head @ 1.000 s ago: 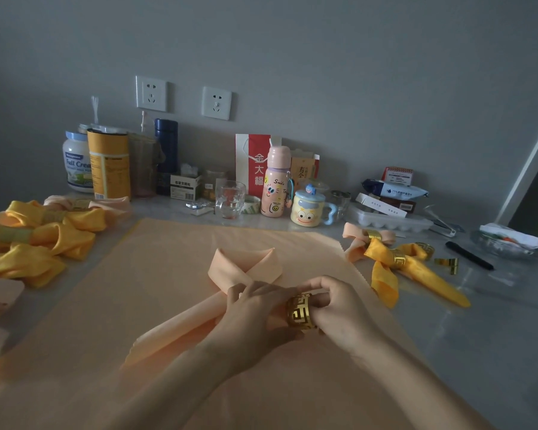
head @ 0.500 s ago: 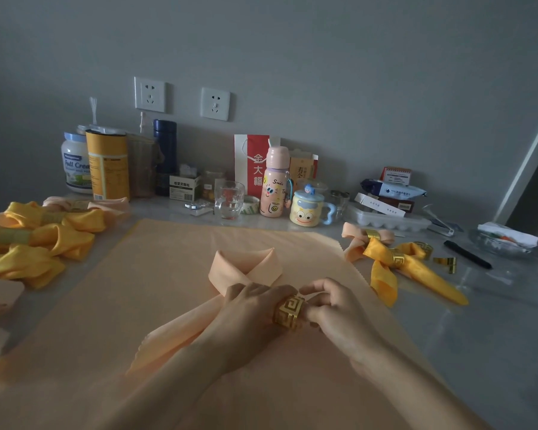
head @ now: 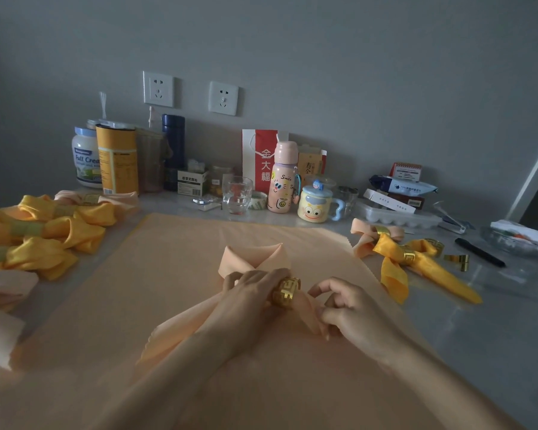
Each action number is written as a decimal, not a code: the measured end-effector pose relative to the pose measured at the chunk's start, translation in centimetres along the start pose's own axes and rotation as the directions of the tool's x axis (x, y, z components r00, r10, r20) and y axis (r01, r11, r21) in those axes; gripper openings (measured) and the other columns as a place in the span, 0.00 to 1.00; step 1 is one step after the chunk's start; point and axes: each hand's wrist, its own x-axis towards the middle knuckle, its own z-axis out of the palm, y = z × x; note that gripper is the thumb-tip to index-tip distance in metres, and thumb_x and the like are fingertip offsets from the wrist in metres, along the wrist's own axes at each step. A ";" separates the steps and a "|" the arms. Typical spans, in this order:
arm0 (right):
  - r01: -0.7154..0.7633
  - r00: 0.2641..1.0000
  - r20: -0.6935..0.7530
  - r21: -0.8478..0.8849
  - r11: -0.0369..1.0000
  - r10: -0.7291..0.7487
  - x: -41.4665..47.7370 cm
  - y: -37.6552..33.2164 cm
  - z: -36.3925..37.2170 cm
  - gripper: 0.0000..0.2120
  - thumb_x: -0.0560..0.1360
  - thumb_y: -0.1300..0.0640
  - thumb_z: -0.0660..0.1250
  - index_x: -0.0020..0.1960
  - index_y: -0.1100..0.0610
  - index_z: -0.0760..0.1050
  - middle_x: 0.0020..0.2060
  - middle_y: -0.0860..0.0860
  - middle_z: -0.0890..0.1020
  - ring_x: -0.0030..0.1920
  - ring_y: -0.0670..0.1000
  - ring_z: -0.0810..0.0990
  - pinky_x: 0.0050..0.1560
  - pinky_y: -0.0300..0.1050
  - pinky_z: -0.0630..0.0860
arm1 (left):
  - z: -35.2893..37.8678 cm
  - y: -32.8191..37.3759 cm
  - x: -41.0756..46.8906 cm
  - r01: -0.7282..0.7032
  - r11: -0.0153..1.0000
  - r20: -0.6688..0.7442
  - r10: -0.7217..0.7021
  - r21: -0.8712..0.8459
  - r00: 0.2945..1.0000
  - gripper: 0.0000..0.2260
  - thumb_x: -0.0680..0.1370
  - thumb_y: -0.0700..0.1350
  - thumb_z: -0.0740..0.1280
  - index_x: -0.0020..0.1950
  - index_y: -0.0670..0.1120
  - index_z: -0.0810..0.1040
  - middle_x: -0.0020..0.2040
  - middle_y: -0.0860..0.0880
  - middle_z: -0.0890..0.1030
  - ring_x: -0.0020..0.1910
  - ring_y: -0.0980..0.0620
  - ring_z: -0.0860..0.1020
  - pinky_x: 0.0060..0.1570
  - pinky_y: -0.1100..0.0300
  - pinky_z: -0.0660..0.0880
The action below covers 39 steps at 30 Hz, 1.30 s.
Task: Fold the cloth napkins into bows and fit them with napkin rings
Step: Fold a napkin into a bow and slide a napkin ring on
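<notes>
A folded peach napkin [head: 252, 259] lies on a large peach cloth [head: 137, 290] spread over the table, its loop pointing away from me. A gold cut-out napkin ring [head: 287, 291] sits round the napkin's gathered middle. My left hand [head: 249, 293] covers the napkin and grips the ring from the left. My right hand [head: 345, 308] is just right of the ring and pinches the napkin's tail end with curled fingers. The part of the napkin under my left hand is hidden.
Yellow and peach ringed bows [head: 41, 234] are piled at the left. More ringed napkins [head: 407, 259] and loose gold rings [head: 457, 260] lie at the right, beside a black pen [head: 479, 252]. Bottles, a glass [head: 236, 195], a mug [head: 314, 206] and boxes line the wall.
The ring has slid left along the napkin toward the loop. My right hand has let go of the ring and moved right, now pinching the napkin's tail.
</notes>
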 end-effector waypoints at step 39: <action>0.153 0.971 -0.125 -0.328 0.932 -0.203 5.3 2.0 5.0 0.12 0.75 0.55 0.62 0.55 0.50 0.80 0.65 0.45 0.69 0.64 0.49 0.65 0.64 0.37 0.61 | -0.4 -2.7 9.9 0.438 0.893 0.333 -0.384 -0.105 0.861 0.31 0.75 0.48 0.69 0.74 0.47 0.61 0.73 0.45 0.65 0.70 0.47 0.66 0.67 0.53 0.65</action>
